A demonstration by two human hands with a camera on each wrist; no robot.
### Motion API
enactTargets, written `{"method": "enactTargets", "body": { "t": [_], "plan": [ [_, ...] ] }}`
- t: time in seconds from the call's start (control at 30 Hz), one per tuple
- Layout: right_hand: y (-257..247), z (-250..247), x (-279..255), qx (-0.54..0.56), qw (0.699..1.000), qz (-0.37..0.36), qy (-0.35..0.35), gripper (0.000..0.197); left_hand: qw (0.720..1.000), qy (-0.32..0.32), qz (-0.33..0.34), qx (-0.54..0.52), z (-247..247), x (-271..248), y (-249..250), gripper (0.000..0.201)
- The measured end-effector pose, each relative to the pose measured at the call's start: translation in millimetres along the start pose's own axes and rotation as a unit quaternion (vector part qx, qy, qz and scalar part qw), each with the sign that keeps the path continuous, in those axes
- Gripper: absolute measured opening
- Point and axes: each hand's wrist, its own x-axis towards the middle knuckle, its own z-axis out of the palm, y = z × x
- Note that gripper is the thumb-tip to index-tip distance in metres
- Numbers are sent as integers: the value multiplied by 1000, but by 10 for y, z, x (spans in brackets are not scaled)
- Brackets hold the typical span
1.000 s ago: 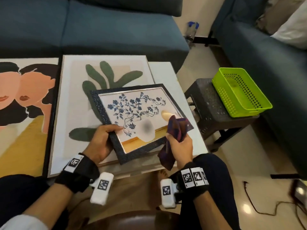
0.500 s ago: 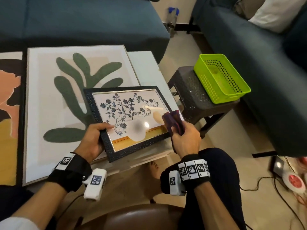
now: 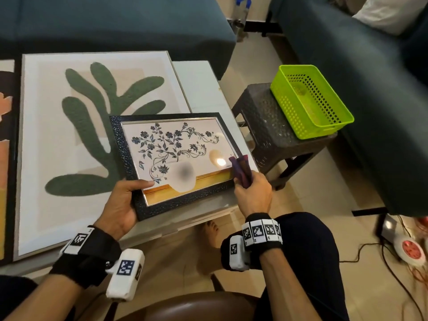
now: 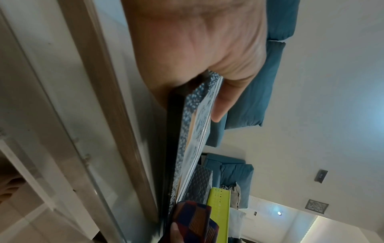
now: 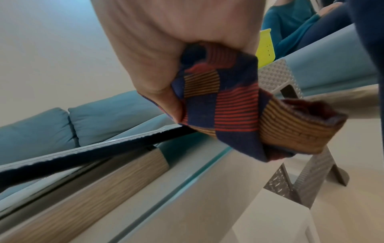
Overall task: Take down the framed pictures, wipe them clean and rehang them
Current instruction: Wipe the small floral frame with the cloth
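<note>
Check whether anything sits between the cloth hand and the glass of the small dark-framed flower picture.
Nothing visible does. The right hand grips the striped red-and-blue cloth at the right edge of the small dark-framed flower picture, whose glass lies bare except for the left hand's thumb at its lower left corner.

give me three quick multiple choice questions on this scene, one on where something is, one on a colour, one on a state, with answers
1. Where is the basket?
A. on the dark stool
B. on the sofa
C. on the floor

2. What colour is the basket?
A. red
B. lime green
C. white

3. What is the right hand doing?
A. lying flat and empty
B. gripping a cloth
C. holding the basket

Answers: 1 A, it sits on the stool top beside the table. 2 B, bright lime plastic. 3 B, its fingers curl round the striped cloth at the picture frame's right edge.
</note>
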Motion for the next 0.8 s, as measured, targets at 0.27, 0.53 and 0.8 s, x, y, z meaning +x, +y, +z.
{"method": "enactTargets", "body": {
  "t": [0.27,0.53,0.8],
  "plan": [
    [87,127,-117,22,999,-34,36,43,999,-17,37,6,-14,-109,-92,69],
    [105,-43,5,53,998,16,29,57,999,36,9,-5,34,-73,-141,55],
    [138,18,-136,67,997,-22,-18,59,999,22,14,32,-28,-11,42,59]
  ]
}}
